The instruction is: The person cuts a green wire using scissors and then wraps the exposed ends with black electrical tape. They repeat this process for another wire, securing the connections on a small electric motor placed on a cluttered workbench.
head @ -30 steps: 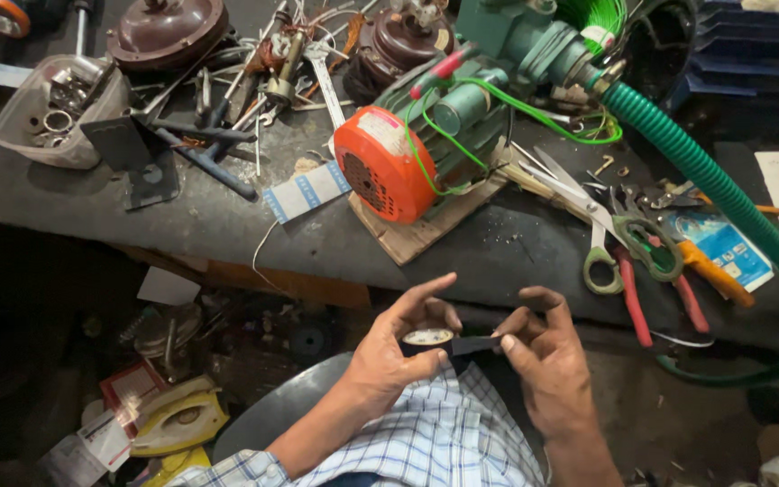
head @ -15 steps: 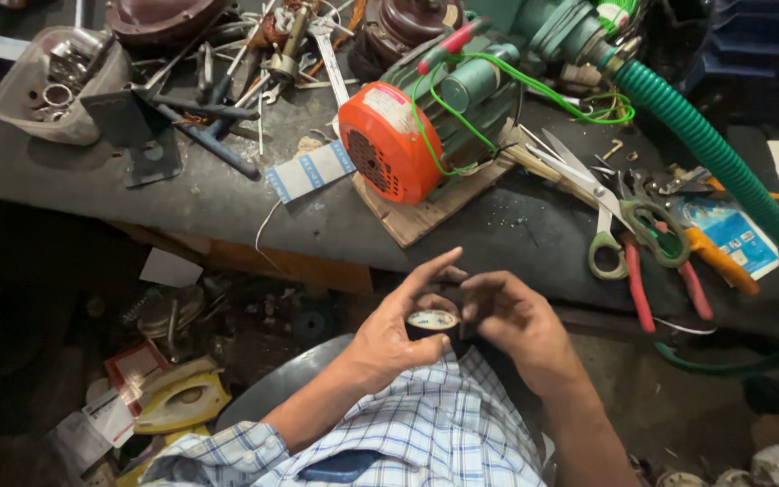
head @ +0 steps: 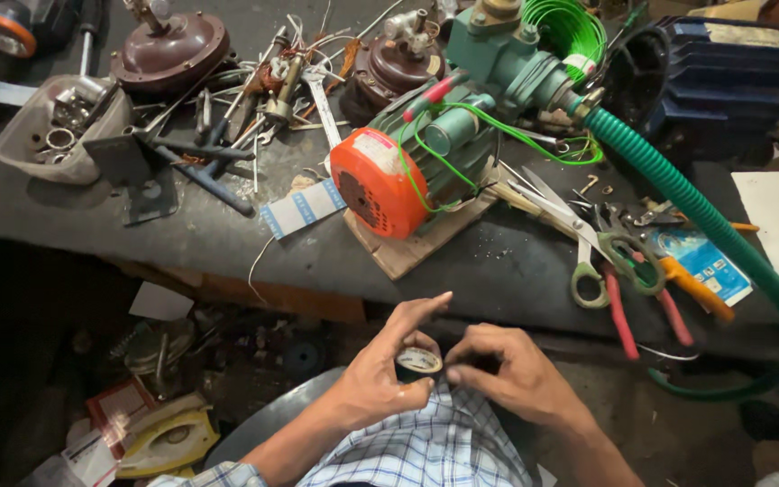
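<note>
Since a moment ago both my hands have drawn closer together over my lap, and the view has tipped down a little. Left hand [head: 380, 374] curls round a small roll of black tape [head: 418, 363], thumb and middle fingers pinching its sides, the forefinger sticking out straight. Right hand [head: 507, 374] touches the roll's right edge, its fingers [head: 463, 353] bent and pressed together at the tape. Below them lies my checked shirt sleeve [head: 426, 451]. Just beyond the fingers runs the dark tabletop [head: 489, 271]. Ahead on it sits a green pump motor with an orange end cap [head: 380, 194] on a wooden board. Right of the fingers lie scissors [head: 588, 261] and red-handled pliers [head: 619, 311]. Farther right curves a green ribbed hose [head: 705, 225].
</note>
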